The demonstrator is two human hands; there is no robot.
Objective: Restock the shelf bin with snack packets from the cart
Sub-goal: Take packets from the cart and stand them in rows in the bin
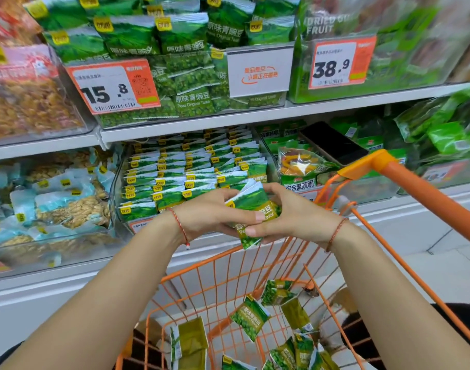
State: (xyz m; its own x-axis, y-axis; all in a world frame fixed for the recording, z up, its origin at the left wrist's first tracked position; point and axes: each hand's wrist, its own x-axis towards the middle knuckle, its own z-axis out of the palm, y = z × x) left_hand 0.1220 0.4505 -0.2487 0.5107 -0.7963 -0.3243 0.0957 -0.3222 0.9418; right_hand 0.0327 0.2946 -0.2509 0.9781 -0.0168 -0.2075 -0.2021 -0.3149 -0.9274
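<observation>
Both hands, left [215, 212] and right [290, 212], clamp a packet stack [251, 209] above the cart's [415, 182] front edge, before the bin [116, 182].

A phone [332, 142] lies above-right of the fingers (screen dark) on vegetable-crisp packets [299, 162]; nut packets [68, 206] sit left; price tags [113, 86] hang above.

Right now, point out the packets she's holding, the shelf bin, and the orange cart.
held packets [251, 201], head view, green upper face.
shelf bin [113, 188], head view, clear left wall.
orange cart [426, 193], head view, handle bar.
</observation>
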